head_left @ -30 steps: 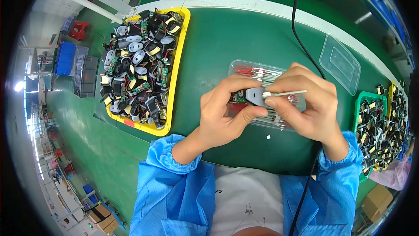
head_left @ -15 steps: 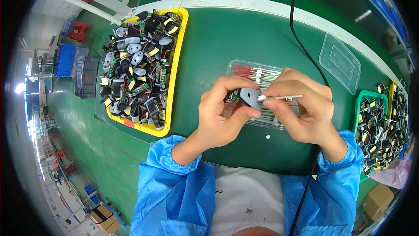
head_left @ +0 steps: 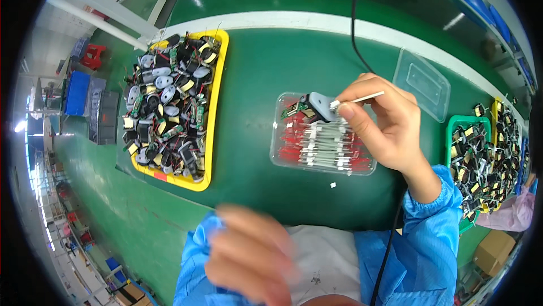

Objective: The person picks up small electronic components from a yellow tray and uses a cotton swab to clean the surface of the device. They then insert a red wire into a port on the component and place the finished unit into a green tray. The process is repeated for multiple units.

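Right hand (head_left: 384,122) over the right part of the clear box (head_left: 274,150), thumb and fingers pinching a white stick (head_left: 367,98) by its left end, where a white connector (head_left: 335,104) meets the grey oval piece (head_left: 319,106). That piece sits at the box's far side, black body and green circuit board (head_left: 292,111) trailing left over the contents; cannot tell whether it rests on them. Box holds red-and-white wire leads (head_left: 325,145).

Left hand (head_left: 249,252) well apart, low at the near side, in front of the torso. Blurred; cannot tell whether spread or pressed together.

Room: broad stretch of green tabletop (head_left: 249,80) between the box and the yellow tray (head_left: 220,80) on the left, tray heaped with like assemblies. More tabletop from the box to the white far edge (head_left: 283,19). Narrower strip on the near side, a small white chip (head_left: 332,185) lying there.

Right side tighter: clear lid (head_left: 421,82) just beyond the knuckles, green tray (head_left: 451,136) farther right, filled too. Black cable (head_left: 356,34) crosses the far edge and passes behind the right hand.
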Tool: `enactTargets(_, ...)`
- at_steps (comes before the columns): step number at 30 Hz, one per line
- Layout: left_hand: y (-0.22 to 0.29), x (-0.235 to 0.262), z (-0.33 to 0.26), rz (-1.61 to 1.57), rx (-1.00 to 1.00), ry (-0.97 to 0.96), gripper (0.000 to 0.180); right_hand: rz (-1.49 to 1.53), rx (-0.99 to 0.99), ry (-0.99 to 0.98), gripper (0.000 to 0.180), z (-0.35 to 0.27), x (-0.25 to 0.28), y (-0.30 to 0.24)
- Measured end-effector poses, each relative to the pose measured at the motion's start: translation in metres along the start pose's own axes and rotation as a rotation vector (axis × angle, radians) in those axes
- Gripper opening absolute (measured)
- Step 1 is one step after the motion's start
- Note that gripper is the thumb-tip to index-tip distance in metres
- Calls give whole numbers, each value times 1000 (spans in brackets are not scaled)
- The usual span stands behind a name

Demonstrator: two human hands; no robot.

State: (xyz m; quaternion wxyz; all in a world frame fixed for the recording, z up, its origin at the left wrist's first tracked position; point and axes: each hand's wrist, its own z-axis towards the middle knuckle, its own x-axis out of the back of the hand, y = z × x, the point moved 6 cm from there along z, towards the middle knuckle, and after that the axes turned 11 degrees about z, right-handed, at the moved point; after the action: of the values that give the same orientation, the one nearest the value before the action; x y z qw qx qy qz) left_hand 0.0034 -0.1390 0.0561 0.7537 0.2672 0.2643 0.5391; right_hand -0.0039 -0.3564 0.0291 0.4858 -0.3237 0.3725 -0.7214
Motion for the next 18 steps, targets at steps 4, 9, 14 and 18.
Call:
enactTargets(4, 45, -35, 4, -341, 515, -98, 23, 8, 26, -1, 4, 7, 8, -2)
enactTargets(9, 50, -50, 5, -527, 547, -152, 30, -11, -1, -35, 3, 5, 7, -3)
enactTargets(14, 57, -43, 3, -527, 633, -121, 32, -23, -46, -78, 3, 3, -1, -5)
enactTargets(18, 53, -48, 4, -516, 666, -150, 31, -32, -33, -91, 4, 2, 0, -5)
